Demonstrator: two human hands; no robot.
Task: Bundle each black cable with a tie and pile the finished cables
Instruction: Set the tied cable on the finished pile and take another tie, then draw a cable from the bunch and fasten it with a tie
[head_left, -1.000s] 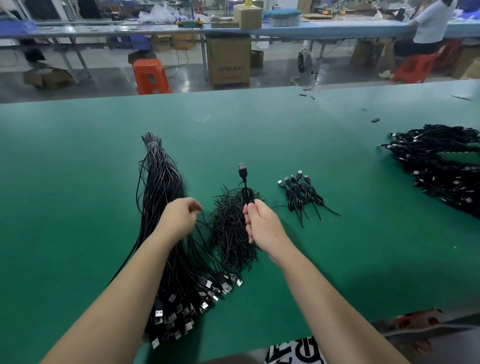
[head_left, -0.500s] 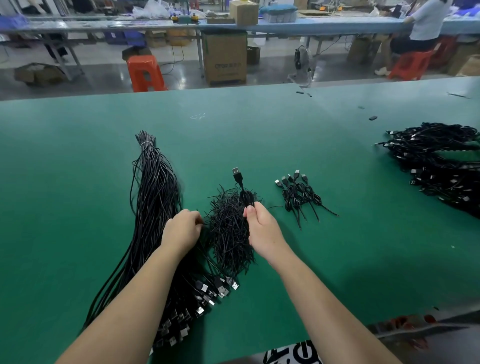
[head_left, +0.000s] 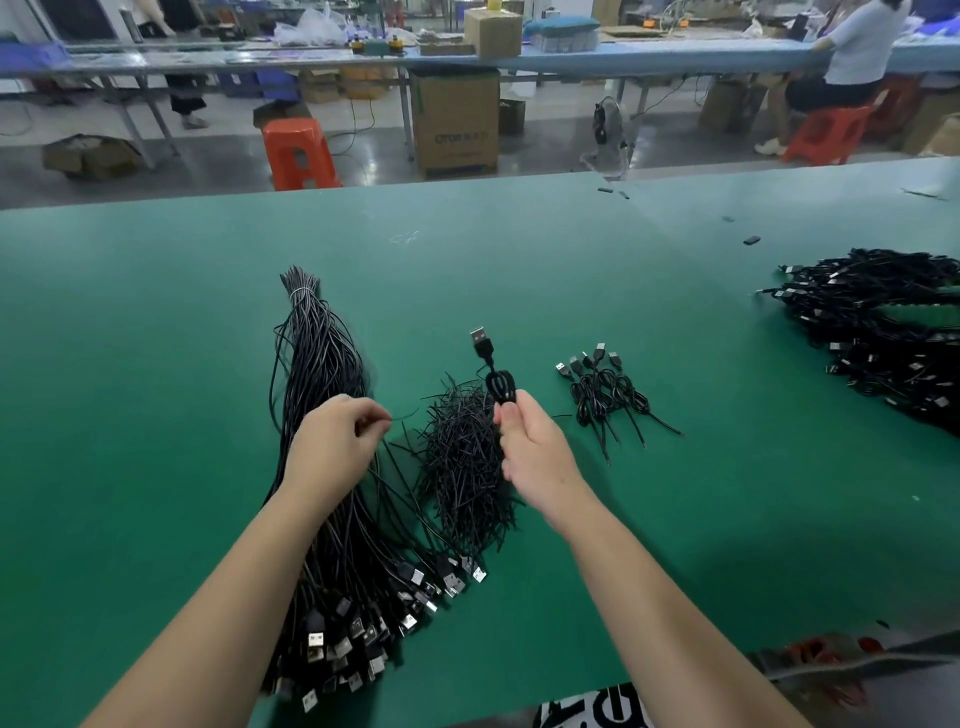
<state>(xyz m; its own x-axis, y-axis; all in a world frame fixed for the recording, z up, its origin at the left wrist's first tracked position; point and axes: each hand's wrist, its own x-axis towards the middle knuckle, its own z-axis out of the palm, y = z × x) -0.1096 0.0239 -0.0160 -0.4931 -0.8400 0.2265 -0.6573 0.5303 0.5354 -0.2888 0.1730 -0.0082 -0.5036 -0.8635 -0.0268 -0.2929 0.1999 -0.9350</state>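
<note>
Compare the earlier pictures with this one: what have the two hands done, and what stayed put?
The left hand has lifted off the long cable bunch and now pinches one thin tie, drawn from the tie heap. The right hand still holds the coiled cable upright. The finished pile is unchanged.

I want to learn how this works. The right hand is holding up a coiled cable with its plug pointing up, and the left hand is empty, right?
Not quite. The head view shows the left hand is not empty: it pinches a thin black tie. The rest is right: the right hand holds up a coiled cable with its plug pointing up.
</note>
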